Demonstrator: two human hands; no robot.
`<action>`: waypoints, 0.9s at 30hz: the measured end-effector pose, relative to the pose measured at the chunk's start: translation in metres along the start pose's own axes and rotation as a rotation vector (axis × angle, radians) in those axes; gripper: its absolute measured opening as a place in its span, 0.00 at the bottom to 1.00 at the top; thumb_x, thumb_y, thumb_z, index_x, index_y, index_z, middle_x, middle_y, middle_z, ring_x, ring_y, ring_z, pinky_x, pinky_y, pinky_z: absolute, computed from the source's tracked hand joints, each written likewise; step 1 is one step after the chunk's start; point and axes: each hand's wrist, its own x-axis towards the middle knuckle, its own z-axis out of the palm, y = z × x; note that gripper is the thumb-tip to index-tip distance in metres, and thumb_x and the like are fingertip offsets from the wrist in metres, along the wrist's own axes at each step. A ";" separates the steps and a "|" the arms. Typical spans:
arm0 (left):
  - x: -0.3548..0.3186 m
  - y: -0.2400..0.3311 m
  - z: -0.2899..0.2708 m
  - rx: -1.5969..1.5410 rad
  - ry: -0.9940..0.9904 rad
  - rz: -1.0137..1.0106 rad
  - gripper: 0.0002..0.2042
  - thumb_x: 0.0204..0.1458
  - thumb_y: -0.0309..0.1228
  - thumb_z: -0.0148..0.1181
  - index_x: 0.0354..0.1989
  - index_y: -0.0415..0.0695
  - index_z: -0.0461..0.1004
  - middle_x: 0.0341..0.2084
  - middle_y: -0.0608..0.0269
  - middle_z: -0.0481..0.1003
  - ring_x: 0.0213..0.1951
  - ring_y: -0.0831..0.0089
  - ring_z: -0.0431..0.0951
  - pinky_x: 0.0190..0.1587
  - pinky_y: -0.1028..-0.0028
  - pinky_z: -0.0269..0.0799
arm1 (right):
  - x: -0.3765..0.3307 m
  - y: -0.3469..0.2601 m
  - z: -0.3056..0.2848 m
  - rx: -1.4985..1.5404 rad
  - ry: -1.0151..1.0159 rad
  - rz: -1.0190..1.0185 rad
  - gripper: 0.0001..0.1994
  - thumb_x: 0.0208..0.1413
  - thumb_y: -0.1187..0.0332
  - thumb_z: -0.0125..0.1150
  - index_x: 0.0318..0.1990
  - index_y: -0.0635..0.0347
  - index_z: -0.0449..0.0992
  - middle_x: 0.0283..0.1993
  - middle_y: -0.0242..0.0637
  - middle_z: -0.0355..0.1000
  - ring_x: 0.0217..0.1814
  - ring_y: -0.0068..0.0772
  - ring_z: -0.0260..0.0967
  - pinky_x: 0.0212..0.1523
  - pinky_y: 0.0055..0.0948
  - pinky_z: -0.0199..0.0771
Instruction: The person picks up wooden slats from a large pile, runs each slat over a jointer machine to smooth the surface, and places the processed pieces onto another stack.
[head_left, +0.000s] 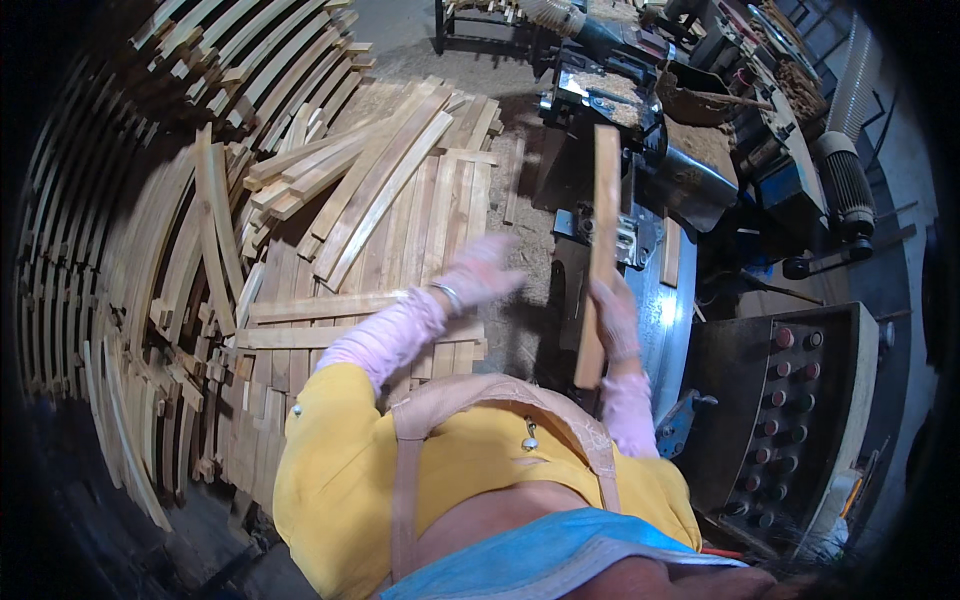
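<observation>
Your right hand (615, 318) grips the wooden slat (603, 250) upright over the machine (640, 150); left hand (480, 272) open, empty, blurred. Risk: one-handed grip could slip, dropping slat into the machine.

pale tan slat (603, 240), pink gloves (615, 318)

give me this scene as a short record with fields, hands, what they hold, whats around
setting: wood workshop
right hand: gloved right hand grips a long wooden slat, held upright over the machine
left hand: gloved left hand open, blurred, holding nothing, above the stacked wooden slats
to the right: control panel with round buttons
floor: sawdust between stack and machine
</observation>
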 end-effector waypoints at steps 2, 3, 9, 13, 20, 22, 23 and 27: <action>-0.008 -0.088 -0.009 0.285 0.427 0.045 0.35 0.48 0.48 0.68 0.63 0.41 0.70 0.57 0.45 0.73 0.62 0.48 0.70 0.67 0.57 0.64 | -0.039 0.004 -0.056 -0.206 0.099 0.119 0.23 0.62 0.64 0.61 0.63 0.65 0.75 0.50 0.37 0.80 0.49 0.28 0.74 0.52 0.32 0.74; -0.011 -0.100 -0.046 0.402 0.311 -0.114 0.40 0.44 0.48 0.71 0.66 0.41 0.66 0.60 0.42 0.69 0.65 0.45 0.65 0.70 0.55 0.58 | -0.068 0.009 -0.075 -0.603 0.279 -0.016 0.24 0.62 0.64 0.60 0.64 0.63 0.73 0.50 0.44 0.80 0.50 0.36 0.76 0.53 0.37 0.74; -0.049 -0.160 -0.119 0.651 0.160 -0.408 0.51 0.33 0.48 0.80 0.70 0.48 0.60 0.59 0.49 0.66 0.66 0.50 0.64 0.69 0.56 0.58 | -0.162 0.106 -0.145 -1.362 0.597 -0.075 0.20 0.56 0.68 0.64 0.57 0.56 0.77 0.49 0.48 0.76 0.51 0.56 0.71 0.53 0.53 0.70; -0.038 -0.157 -0.124 0.756 -0.002 -0.544 0.49 0.37 0.43 0.79 0.70 0.47 0.59 0.59 0.51 0.67 0.64 0.53 0.67 0.63 0.56 0.68 | -0.053 0.098 -0.131 -1.284 0.712 -0.162 0.10 0.58 0.68 0.62 0.46 0.54 0.78 0.45 0.45 0.77 0.50 0.53 0.72 0.51 0.51 0.72; -0.024 -0.191 -0.110 0.739 0.041 -0.468 0.20 0.50 0.31 0.65 0.54 0.43 0.75 0.56 0.52 0.74 0.58 0.56 0.77 0.58 0.61 0.76 | 0.137 0.051 -0.117 -1.179 0.748 -0.119 0.13 0.60 0.60 0.59 0.49 0.46 0.84 0.47 0.43 0.80 0.50 0.51 0.76 0.53 0.46 0.76; -0.028 -0.194 -0.106 0.806 0.047 -0.492 0.21 0.50 0.32 0.66 0.54 0.44 0.76 0.55 0.53 0.75 0.57 0.56 0.78 0.57 0.59 0.77 | 0.143 0.046 -0.083 -0.893 0.526 -0.245 0.19 0.59 0.56 0.62 0.54 0.52 0.82 0.52 0.50 0.79 0.52 0.55 0.76 0.51 0.47 0.76; -0.029 -0.197 -0.103 0.836 0.049 -0.504 0.21 0.51 0.32 0.66 0.55 0.45 0.76 0.55 0.54 0.75 0.57 0.56 0.78 0.57 0.58 0.77 | 0.138 0.058 -0.049 -0.801 0.428 -0.326 0.18 0.61 0.58 0.62 0.54 0.56 0.82 0.51 0.49 0.80 0.53 0.49 0.77 0.55 0.43 0.76; -0.021 -0.161 -0.098 0.392 0.191 -0.522 0.15 0.50 0.36 0.61 0.42 0.39 0.82 0.42 0.46 0.81 0.48 0.51 0.82 0.51 0.58 0.79 | 0.092 0.075 0.071 -0.504 -0.146 -0.345 0.16 0.65 0.62 0.61 0.55 0.60 0.81 0.54 0.40 0.81 0.59 0.30 0.76 0.62 0.31 0.73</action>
